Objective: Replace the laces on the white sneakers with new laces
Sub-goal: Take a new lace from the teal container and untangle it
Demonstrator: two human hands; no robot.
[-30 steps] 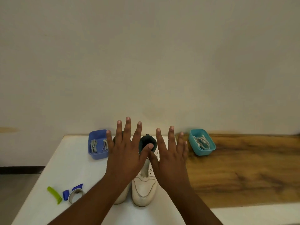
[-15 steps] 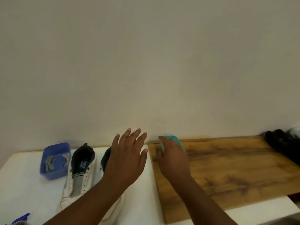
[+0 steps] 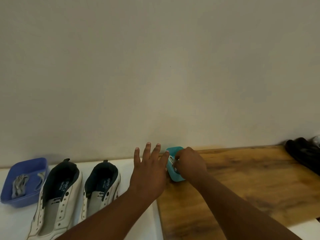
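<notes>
Two white sneakers with dark linings and bare eyelets stand side by side on the white table, the left sneaker point(image 3: 55, 196) and the right sneaker point(image 3: 101, 189). A teal tub point(image 3: 174, 175) holding white laces point(image 3: 171, 161) sits at the wooden board's left edge by the wall. My right hand point(image 3: 189, 163) reaches into the tub with fingers curled on the white laces. My left hand point(image 3: 149, 172) hovers with fingers spread just left of the tub, its little finger at the tub's rim. A blue tub point(image 3: 10, 181) at far left holds grey laces point(image 3: 19, 186).
The wooden board point(image 3: 251, 191) covers the table's right part. A dark object point(image 3: 304, 153), partly cut off, lies at the board's far right corner. The white table point(image 3: 10, 220) runs along a plain wall.
The view has swung further right. My right hand has dropped into the teal tub and curled onto the white laces. My left hand has moved right, up to the tub.
</notes>
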